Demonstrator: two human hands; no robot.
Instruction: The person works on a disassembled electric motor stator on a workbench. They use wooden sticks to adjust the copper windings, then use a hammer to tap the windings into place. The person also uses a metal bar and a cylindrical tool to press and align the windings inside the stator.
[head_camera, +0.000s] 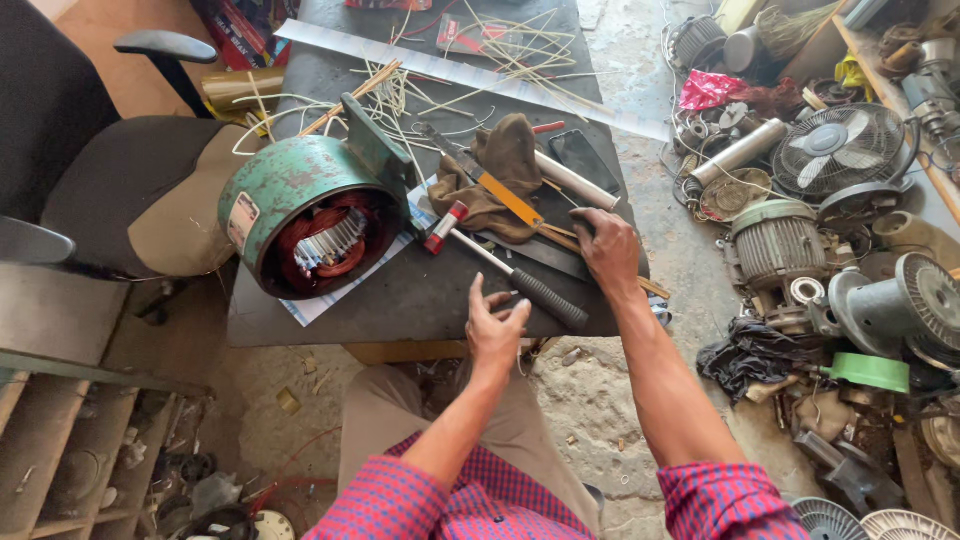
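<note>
A green motor stator (300, 205) with copper windings lies on its side at the left of a dark work table (420, 295). A hammer (510, 275) with a red-and-silver head and black grip lies in front of me. My left hand (495, 325) hovers with its fingers spread just above the hammer's grip, holding nothing. My right hand (607, 248) presses down on flat dark strips and a thin wooden stick at the table's right edge. A brown cloth (500, 170) and an orange-handled tool (505, 195) lie behind the hammer.
A black phone (583, 158), a white tube (572, 180) and several pale sticks (480, 55) lie further back. An office chair (120, 180) stands to the left. Old motors (778, 245), a fan (840, 150) and scrap parts cover the floor on the right.
</note>
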